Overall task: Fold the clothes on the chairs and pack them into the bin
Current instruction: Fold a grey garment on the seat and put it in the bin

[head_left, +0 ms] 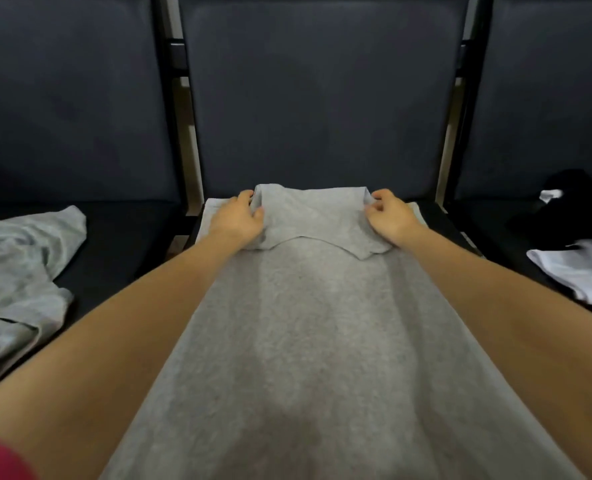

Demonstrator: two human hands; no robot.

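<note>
A long grey garment lies spread over the middle chair seat and runs down toward me past the front edge. Its far end is folded back over itself as a flap. My left hand pinches the flap's left corner between thumb and fingers. My right hand grips the flap's right corner the same way. Both forearms stretch along the garment's two sides. No bin is in view.
A crumpled light grey garment lies on the left chair seat. On the right chair seat sit a black garment and a white one. Dark padded chair backs stand close behind the seats.
</note>
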